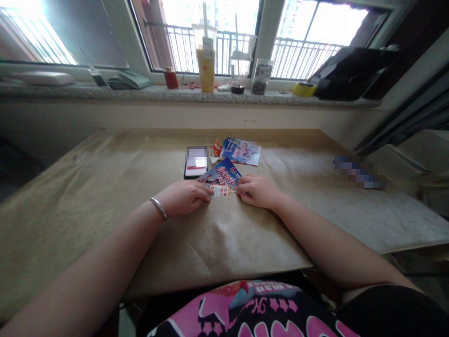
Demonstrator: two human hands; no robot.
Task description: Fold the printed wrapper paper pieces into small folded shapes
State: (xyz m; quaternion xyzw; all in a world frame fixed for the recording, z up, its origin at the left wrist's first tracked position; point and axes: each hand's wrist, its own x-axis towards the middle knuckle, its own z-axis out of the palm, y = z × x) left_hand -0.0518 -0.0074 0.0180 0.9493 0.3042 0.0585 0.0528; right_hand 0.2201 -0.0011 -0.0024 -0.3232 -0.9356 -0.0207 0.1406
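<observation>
A blue printed flyer with red and white lettering lies on the table before me, folded to a point at its far end. A pale folded strip runs along its near edge. My left hand, with a silver bangle at the wrist, grips the flyer's left near corner. On the opposite side, the fingers of my right hand are closed on the right near corner. Just behind are more flyers lying flat, beside a small orange-red piece of paper. A phone with a lit screen rests left of the folded flyer.
A brown cover spreads over the table. Toward its right edge lies a blurred bluish item. Along the windowsill stand a tall cup of yellow drink, a red jar, yellow tape and a black object.
</observation>
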